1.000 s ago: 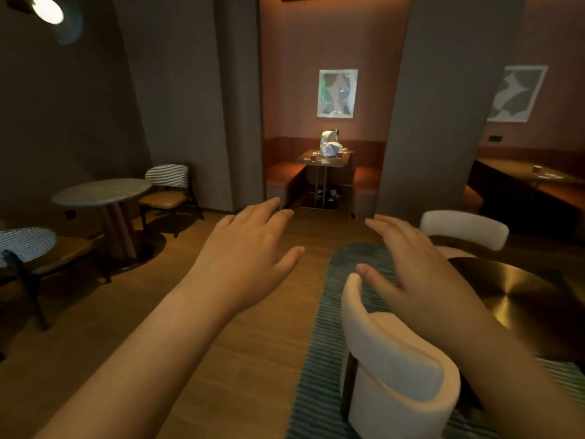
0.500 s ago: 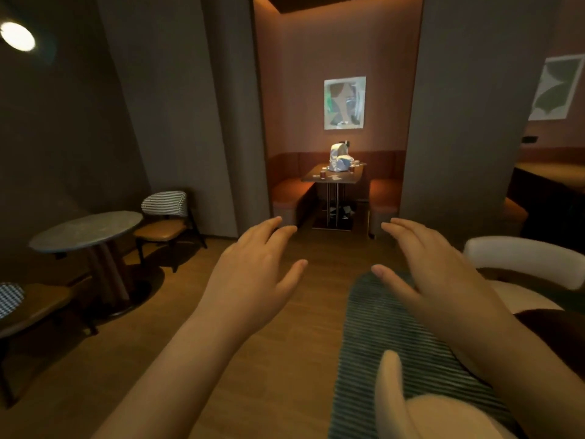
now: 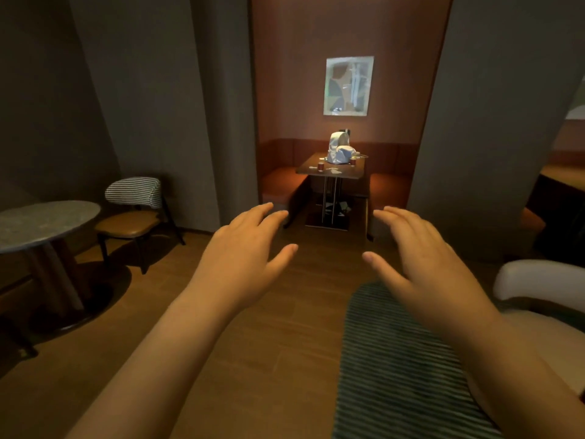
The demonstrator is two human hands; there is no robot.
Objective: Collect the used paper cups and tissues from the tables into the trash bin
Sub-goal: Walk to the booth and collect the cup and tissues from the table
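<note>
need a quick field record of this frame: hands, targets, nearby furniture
left hand: open, holds nothing
right hand: open, holds nothing
booth table: ahead in the alcove, beyond both hands
white bundle: mid-table, contents unclear
near cup: on booth table, front left
far cup: on booth table, right of white bundle
round table: left, beside striped chair
trash bin: not in view

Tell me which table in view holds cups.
The rectangular booth table beneath the wall picture: reddish cups stand on it. The round grey table at left shows none.

open wood floor (image 3: 285, 327) ahead, round table (image 3: 47, 223) left, white chair (image 3: 544, 280) right
</note>
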